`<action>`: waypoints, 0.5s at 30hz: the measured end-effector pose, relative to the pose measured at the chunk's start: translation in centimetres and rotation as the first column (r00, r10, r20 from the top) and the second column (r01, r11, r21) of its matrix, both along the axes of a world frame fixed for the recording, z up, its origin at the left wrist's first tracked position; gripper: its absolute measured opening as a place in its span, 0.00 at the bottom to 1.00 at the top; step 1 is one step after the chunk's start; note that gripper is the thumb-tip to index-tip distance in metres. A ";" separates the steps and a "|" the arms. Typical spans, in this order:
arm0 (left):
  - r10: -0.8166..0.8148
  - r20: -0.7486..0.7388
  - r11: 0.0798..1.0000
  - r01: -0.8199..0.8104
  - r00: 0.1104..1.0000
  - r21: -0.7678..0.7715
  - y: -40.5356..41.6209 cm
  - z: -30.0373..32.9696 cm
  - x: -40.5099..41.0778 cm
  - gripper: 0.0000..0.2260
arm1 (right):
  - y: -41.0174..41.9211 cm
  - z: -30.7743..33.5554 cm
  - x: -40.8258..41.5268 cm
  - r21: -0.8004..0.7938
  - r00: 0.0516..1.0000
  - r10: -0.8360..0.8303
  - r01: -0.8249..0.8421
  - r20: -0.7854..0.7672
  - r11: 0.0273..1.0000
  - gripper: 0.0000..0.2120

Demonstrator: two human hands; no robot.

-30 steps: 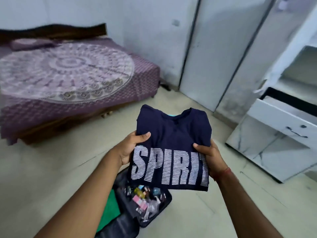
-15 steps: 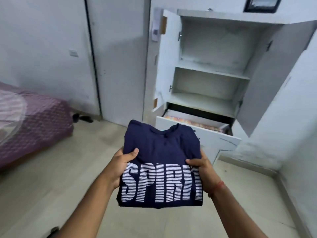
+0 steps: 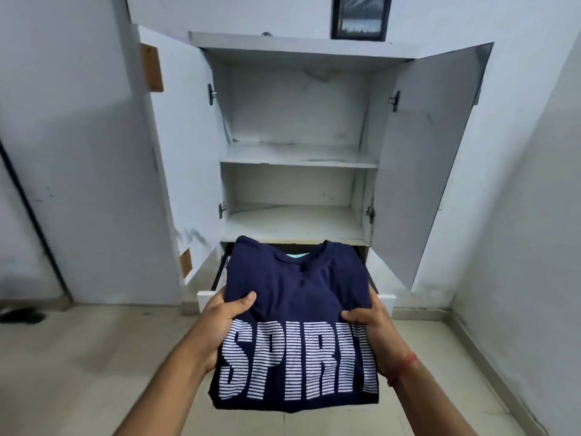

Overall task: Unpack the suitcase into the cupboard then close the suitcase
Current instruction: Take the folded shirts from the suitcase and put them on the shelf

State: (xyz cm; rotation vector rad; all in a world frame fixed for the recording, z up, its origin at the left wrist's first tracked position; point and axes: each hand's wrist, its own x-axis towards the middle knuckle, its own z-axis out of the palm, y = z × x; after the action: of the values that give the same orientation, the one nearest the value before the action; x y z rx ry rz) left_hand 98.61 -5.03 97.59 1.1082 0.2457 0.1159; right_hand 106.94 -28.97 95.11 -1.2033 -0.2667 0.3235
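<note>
In the head view, you are holding a folded navy-blue cotton T-shirt with the word SPIRIT in white striped letters point(image 3: 295, 325) out in front of you, level and facing up, with its collar pointing away from you. Your left hand point(image 3: 220, 328) clamps the shirt's left edge: the thumb lies flat across the top of the fabric just above the lettering, and the other fingers are hidden underneath. Your right hand point(image 3: 374, 335) grips the right edge the same way, its thumb pressed on top beside the last letters, the fingers curled out of sight below. A thin red thread band point(image 3: 404, 366) circles your right wrist. The two hands are apart, one on each side of the garment, and both are closed on it.

The shirt hangs in the air right in front of the white laminate cupboard point(image 3: 201, 152), whose two doors stand wide open. Its upper shelf point(image 3: 298, 157) and lower shelf point(image 3: 292, 225) are bare. Below them a white drawer point(image 3: 206, 297) is pulled out, and the shirt covers most of it, so you cannot see what it holds. A dark-framed picture point(image 3: 358, 17) stands on top of the cupboard. The floor point(image 3: 78, 357) is pale tile. The suitcase is not in this view.
</note>
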 end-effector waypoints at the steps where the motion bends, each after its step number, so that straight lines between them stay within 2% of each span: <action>1: -0.025 0.004 1.000 0.025 1.000 0.006 0.5 0.6 2.1 0.15 | 0.4 0.5 1.9 0.006 1.000 -0.020 0.020 0.005 1.000 0.37; 8: -0.115 0.051 0.986 0.108 0.992 0.126 3.0 5.3 17.3 0.13 | 2.2 4.2 14.6 0.016 0.988 -0.152 0.151 0.039 0.988 0.35; 15: -0.103 0.121 0.983 0.082 0.987 0.166 2.6 6.3 30.2 0.13 | 2.2 5.7 28.4 0.025 0.977 -0.189 0.187 0.096 0.982 0.36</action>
State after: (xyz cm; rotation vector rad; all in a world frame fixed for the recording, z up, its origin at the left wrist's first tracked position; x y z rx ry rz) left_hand 128.82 -2.43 103.87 1.2650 0.0693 0.1254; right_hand 135.34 -26.75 100.81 -1.2201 -0.2378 0.0972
